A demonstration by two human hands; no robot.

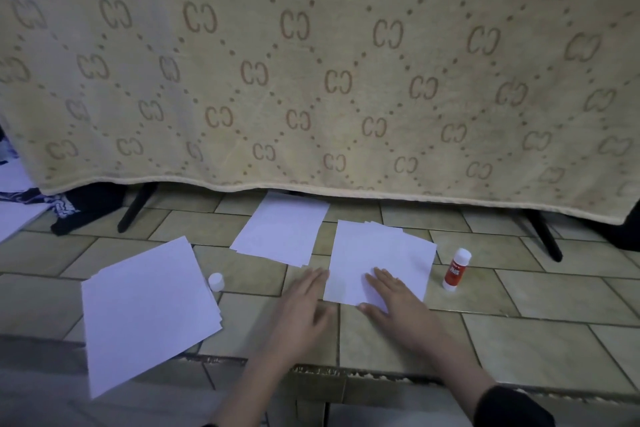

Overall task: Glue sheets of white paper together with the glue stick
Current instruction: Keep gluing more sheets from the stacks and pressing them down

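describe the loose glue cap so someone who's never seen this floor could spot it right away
Start at the tiled floor below the hanging beige patterned blanket. Find the big paper stack on the left; the cap stands at its right edge. It is small, round, all white, unlike the red-labelled glue stick.

glue stick (455, 270) label unreadable, left-edge papers (14, 198) cut off

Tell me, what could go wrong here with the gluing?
The glue stick stands upright and uncapped beside the paper pile; its cap sits apart, so the glue may dry, or a sleeve could knock it over. The right hand presses flat on that pile, whose sheets look slightly fanned, so they might stick crooked. The left hand rests at the pile's edge and could nudge it.
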